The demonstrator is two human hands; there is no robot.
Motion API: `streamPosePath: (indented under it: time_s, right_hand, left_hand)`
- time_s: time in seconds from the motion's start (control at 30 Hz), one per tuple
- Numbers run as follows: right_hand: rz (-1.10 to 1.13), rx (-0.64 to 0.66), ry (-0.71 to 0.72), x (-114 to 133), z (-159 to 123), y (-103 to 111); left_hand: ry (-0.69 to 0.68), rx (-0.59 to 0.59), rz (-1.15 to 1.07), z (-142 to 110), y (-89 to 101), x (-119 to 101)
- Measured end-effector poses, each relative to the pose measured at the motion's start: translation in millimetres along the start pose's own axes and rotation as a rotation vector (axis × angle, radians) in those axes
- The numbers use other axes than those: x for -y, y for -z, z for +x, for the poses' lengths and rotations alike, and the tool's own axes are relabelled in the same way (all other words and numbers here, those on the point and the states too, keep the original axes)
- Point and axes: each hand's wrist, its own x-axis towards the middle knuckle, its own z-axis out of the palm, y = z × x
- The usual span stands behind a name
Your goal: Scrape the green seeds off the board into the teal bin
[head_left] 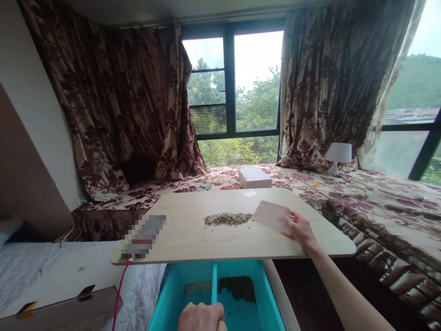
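My right hand (pixel 302 231) pinches the right end of a pale plastic scraper (pixel 272 217), tilted over the light wooden tabletop (pixel 193 246). Just left of the scraper's edge lies a low, elongated pile of small mixed dark green and pale grains (pixel 229 219). Below the table's near edge is a turquoise two-compartment bin (pixel 270 299). Its right compartment holds a patch of dark green grains (pixel 237 288); a thin scatter of pale ones (pixel 198 287) lies in the left. My left hand (pixel 201 317) is closed in a fist at the bin's divider; what it grips is hidden.
On the table's left lies a blurred-out device (pixel 144 236) with a red cable (pixel 120 292). A white box (pixel 255 177) stands behind the table on the floral-covered ledge, with a small lamp (pixel 339 154) farther right. A pale board (pixel 69 280) lies at lower left.
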Motion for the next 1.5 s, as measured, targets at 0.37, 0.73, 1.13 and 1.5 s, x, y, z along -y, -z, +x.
streamPosePath:
  time_s: [0.37,0.73,1.13,1.5]
  right_hand:
    - [0.039,0.045,-0.053,9,-11,-1]
    - [0.018,0.185,-0.063,15,-25,2]
    - [0.081,0.204,-0.112,25,-44,-3]
    - [0.138,0.251,-0.123,39,-66,-11]
  left_hand:
    - [-0.025,-0.042,-0.004,3,3.2,6]
    - [0.006,-0.082,-0.017,13,-5.2,14]
    - [0.023,-0.131,-0.032,7,-4.4,15]
    - [0.062,-0.210,-0.060,-4,-3.0,27]
